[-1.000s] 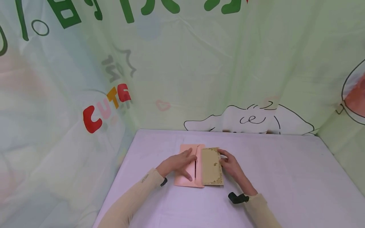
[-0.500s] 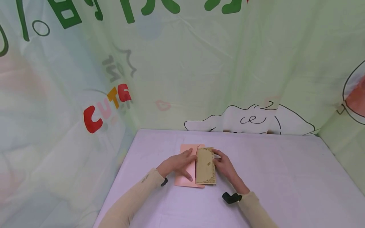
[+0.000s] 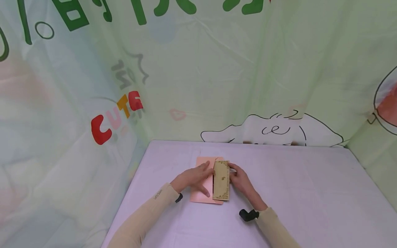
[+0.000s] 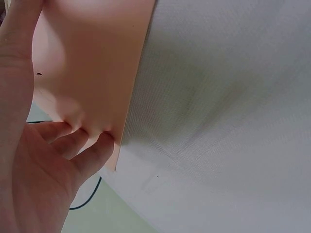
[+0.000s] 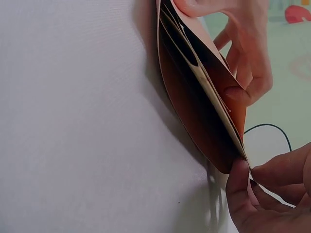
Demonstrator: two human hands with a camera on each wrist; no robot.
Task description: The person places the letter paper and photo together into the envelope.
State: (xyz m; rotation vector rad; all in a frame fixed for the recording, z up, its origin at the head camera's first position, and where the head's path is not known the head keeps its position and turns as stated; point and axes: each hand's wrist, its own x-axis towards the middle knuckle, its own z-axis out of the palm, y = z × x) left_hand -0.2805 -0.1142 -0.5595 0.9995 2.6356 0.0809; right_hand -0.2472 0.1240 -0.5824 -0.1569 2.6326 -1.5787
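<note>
The card (image 3: 221,180) is partway into the pink envelope (image 3: 203,187), which lies flat on the counter (image 3: 310,193); the left hand (image 3: 193,178) presses the envelope with loosely spread fingers, while the right hand (image 3: 240,179) pinches the card's right edge. I judge the next move needs a straight push leftward with the mouth held open. How deep the card sits is hidden
</note>
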